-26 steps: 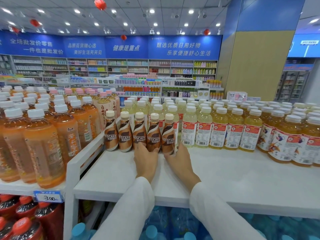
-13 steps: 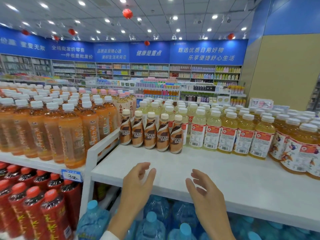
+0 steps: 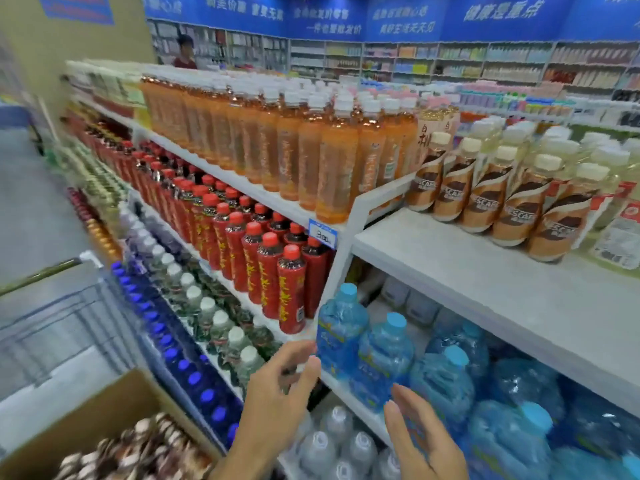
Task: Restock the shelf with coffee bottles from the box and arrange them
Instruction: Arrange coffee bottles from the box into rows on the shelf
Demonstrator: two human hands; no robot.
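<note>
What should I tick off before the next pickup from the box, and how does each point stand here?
1. Hands free: the left hand and right hand hold nothing, fingers relaxed. Ok.
2. Source: the box is open, at lower left. Ok.
3. Stock: box bottles show, blurred. Ok; count cannot tell.
4. Room: bare white shelf in front of the coffee row. Ok.
5. Coffee row: five bottles upright, side by side. Ok.

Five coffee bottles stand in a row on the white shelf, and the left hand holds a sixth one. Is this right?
Not quite: the left hand holds nothing, its fingers loose and empty. The five coffee bottles do stand in a row on the white shelf. The head view shows this.
</note>
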